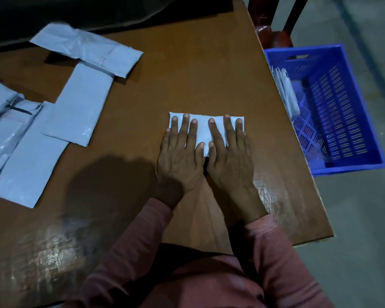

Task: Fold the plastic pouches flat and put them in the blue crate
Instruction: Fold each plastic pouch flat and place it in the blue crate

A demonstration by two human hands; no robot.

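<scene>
A small folded pale-blue plastic pouch (202, 132) lies flat on the brown table (187, 70), right of centre. My left hand (180, 156) and my right hand (230, 158) lie side by side on it, fingers straight and spread, pressing it down. Most of the pouch's near part is hidden under the palms. Several unfolded pale-blue pouches (76, 103) lie spread over the table's left side. The blue crate (340, 107) stands on the floor just beyond the table's right edge, with a few folded pouches (287, 94) leaning against its near-left wall.
A dark red chair (273, 30) stands behind the crate at the upper right. A dark cloth or bag (76, 12) runs along the table's far edge. The table's right edge (298, 138) runs close beside the crate. Grey floor lies to the right.
</scene>
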